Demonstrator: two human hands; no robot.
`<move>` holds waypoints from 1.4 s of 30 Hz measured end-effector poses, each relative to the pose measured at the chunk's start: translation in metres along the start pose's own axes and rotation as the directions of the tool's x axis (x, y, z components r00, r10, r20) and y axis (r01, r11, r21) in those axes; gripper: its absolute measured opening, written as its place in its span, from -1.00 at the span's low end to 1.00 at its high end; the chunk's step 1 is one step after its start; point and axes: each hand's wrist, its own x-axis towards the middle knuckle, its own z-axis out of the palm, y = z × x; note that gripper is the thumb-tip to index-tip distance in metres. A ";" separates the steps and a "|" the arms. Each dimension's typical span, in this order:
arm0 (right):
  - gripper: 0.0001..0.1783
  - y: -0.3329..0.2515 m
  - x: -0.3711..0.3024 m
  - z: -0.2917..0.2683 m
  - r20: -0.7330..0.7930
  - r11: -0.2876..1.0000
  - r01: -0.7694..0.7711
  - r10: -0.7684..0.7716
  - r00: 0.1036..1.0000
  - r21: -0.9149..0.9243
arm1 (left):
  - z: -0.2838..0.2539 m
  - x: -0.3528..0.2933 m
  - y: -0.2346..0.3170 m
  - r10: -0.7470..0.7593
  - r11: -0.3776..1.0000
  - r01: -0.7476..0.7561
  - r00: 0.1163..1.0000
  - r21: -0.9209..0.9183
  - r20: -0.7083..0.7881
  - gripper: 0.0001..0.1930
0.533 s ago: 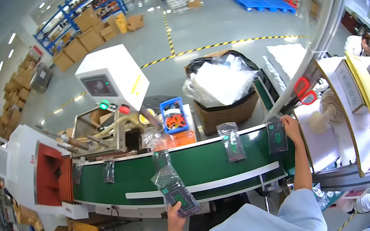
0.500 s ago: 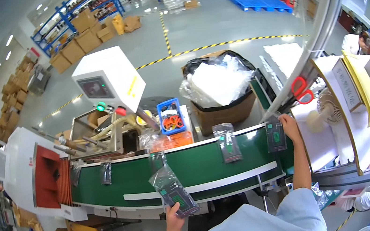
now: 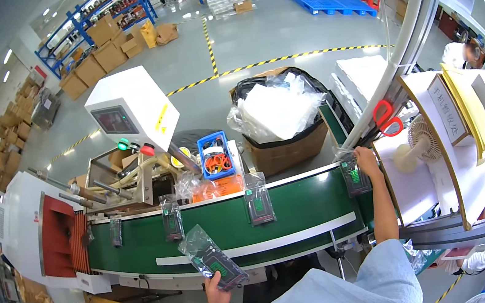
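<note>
My left hand (image 3: 216, 293) is closed on the lower edge of a clear plastic bag (image 3: 214, 259) holding a flat dark panel with green markings. This bag tilts over the near edge of the green conveyor belt (image 3: 306, 204). At the belt's right end, my right hand (image 3: 367, 162) pinches the top of a similar bagged dark panel (image 3: 356, 180). Between my hands, another bagged panel (image 3: 258, 202) lies on the belt. Farther left lie a second bagged panel (image 3: 171, 218) and a smaller-looking one (image 3: 116, 232).
A white machine with a red opening (image 3: 59, 233) stands at the belt's left end. Behind the belt are a monitor box (image 3: 131, 111), a blue bin (image 3: 216, 155) and a plastic-filled carton (image 3: 286, 151). Red-handled scissors (image 3: 385, 119) and a small fan (image 3: 418, 142) are at right.
The loose bagged panels on the belt have moved left. Both hands keep hold of their bags, with the right one staying at the belt's right end. The whole view has shifted slightly.
</note>
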 end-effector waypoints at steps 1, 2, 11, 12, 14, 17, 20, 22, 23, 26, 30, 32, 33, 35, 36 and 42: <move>-0.81 0.005 0.002 0.008 0.009 1.000 -0.008 0.008 1.000 0.020 | 0.000 -0.001 -0.001 0.004 1.000 -0.004 1.000 -0.004 0.006 -0.56; -0.81 0.007 0.004 0.015 0.021 0.999 -0.015 0.014 1.000 0.043 | -0.001 -0.003 -0.002 0.011 1.000 -0.010 1.000 -0.007 0.008 -0.56; -0.70 -0.036 -0.010 0.122 0.003 0.949 -0.132 0.137 0.991 0.288 | -0.002 -0.002 -0.009 -0.020 1.000 0.019 1.000 -0.017 -0.020 -0.60; -0.71 -0.045 -0.014 0.127 0.018 0.950 -0.179 0.181 0.983 0.255 | -0.004 -0.001 -0.010 -0.023 1.000 0.023 1.000 -0.013 -0.021 -0.60; -0.72 -0.062 -0.023 0.133 0.045 0.944 -0.275 0.271 0.961 0.183 | -0.004 0.000 -0.012 -0.045 0.999 0.045 0.999 0.000 -0.010 -0.60; -0.74 -0.091 -0.035 0.135 0.014 0.936 -0.255 0.260 0.966 0.244 | -0.001 -0.001 -0.011 -0.078 0.995 0.077 0.997 0.055 0.017 -0.58; -0.75 -0.116 -0.041 0.141 0.000 0.934 -0.247 0.255 0.967 0.258 | 0.004 -0.003 -0.008 -0.144 0.984 0.138 0.988 0.110 0.047 -0.63; -0.74 -0.124 -0.044 0.144 -0.008 0.939 -0.259 0.268 0.963 0.228 | 0.002 -0.001 -0.009 -0.165 0.973 0.151 0.984 0.174 0.070 -0.63; -0.73 -0.128 -0.044 0.145 -0.005 0.938 -0.272 0.279 0.960 0.214 | -0.001 -0.001 -0.009 -0.169 0.967 0.150 0.983 0.206 0.078 -0.62; -0.67 -0.134 -0.046 0.141 -0.017 0.937 -0.290 0.299 0.954 0.193 | -0.002 0.000 -0.007 -0.194 0.937 0.148 0.974 0.317 0.116 -0.61; -0.46 -0.175 -0.055 0.101 0.031 0.948 -0.254 0.253 0.967 0.191 | 0.006 -0.002 0.004 -0.251 0.868 0.143 0.953 0.475 0.170 -0.58; -0.48 -0.218 -0.067 0.065 0.342 0.919 -0.179 0.052 0.938 0.351 | 0.004 0.001 0.005 -0.284 0.829 0.128 0.935 0.545 0.213 -0.54; -0.49 -0.241 -0.074 0.045 0.514 0.868 -0.191 -0.083 0.853 0.458 | 0.002 0.001 0.004 -0.306 0.809 0.119 0.922 0.576 0.238 -0.51; -0.56 -0.278 -0.099 0.033 0.645 0.632 -0.292 -0.447 0.619 0.718 | 0.006 0.004 0.005 -0.425 0.727 0.178 0.876 0.664 0.230 -0.48; -0.61 -0.289 -0.115 0.035 0.582 0.480 -0.339 -0.579 0.571 0.810 | 0.008 0.005 0.007 -0.481 0.681 0.201 0.848 0.704 0.224 -0.47; -0.85 -0.339 -0.104 -0.019 0.515 0.493 -0.182 -0.716 0.471 0.851 | -0.029 0.015 -0.001 -0.491 0.626 0.080 0.813 0.775 0.313 -0.43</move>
